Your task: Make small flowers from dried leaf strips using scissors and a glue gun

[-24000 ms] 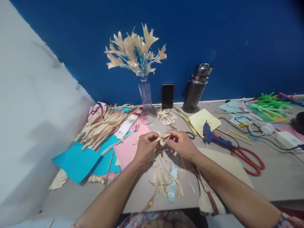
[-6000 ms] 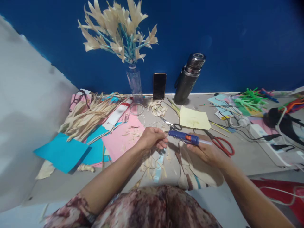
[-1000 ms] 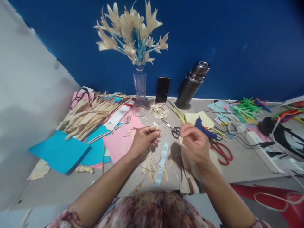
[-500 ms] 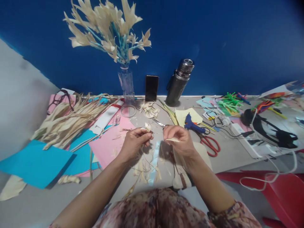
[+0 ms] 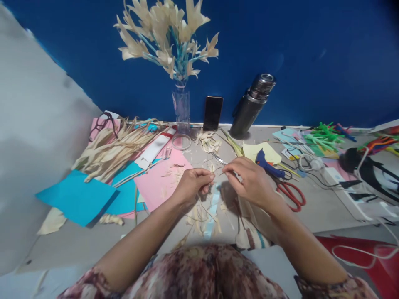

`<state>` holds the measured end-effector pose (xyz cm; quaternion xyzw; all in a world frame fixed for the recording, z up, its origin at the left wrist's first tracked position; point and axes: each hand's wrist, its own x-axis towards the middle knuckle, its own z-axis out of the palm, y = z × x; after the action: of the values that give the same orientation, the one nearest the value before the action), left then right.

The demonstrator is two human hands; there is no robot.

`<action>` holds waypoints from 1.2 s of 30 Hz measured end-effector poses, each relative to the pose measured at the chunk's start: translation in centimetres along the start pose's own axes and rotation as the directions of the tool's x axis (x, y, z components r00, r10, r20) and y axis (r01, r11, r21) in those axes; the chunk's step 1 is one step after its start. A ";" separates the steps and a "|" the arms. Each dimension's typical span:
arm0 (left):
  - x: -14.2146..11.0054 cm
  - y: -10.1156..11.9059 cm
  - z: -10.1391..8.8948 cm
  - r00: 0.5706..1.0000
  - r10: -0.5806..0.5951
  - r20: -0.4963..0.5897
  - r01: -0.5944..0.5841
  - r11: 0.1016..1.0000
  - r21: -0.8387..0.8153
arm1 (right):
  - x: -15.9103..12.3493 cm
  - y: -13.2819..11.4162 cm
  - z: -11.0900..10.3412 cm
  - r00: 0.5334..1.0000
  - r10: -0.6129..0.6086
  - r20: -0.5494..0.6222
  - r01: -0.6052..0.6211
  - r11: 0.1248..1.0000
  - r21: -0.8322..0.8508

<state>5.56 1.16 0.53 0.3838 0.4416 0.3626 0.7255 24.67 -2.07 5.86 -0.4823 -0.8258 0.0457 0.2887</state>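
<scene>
My left hand (image 5: 193, 186) is closed in a pinch on a small cream husk flower (image 5: 212, 168) held just above the grey table (image 5: 314, 211). My right hand (image 5: 251, 182) is close beside it on the right, its fingertips pinched toward the same flower piece; what lies between them is too small to make out. Cut husk strips and a pale blue strip (image 5: 212, 211) lie scattered under both hands. The blue glue gun (image 5: 266, 162) rests on the table just right of my right hand.
A vase of cream husk flowers (image 5: 170, 37), a phone (image 5: 213, 113) and a steel flask (image 5: 252, 106) stand at the blue wall. Husk bundles (image 5: 109, 147), blue and pink paper (image 5: 158, 178) lie left; red scissors (image 5: 289, 193), small scissors (image 5: 218, 158), cables and green pieces right.
The glue gun went from my right hand to the table. Since half a second ago my right hand has come closer to my left, up to the flower piece.
</scene>
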 end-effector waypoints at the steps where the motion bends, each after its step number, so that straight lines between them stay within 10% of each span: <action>1: 0.0 -0.1 0.0 1.000 -0.013 0.003 0.013 1.000 -0.008 | 0.2 -0.1 0.0 0.999 -0.019 0.028 0.021 0.998 -0.064; 11: -0.4 -0.2 0.1 0.997 0.043 -0.057 -0.036 0.992 0.121 | 2.2 -1.5 0.3 0.972 0.009 0.235 0.106 0.876 -0.470; 36: -0.8 -0.6 0.3 0.979 0.189 -0.078 -0.157 0.937 0.312 | 1.6 -1.9 1.4 0.984 0.003 0.180 0.083 0.881 -0.466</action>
<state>5.65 0.13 0.42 0.5082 0.4947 0.3728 0.5983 21.89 -1.42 6.04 -0.5148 -0.8440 -0.1204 0.0896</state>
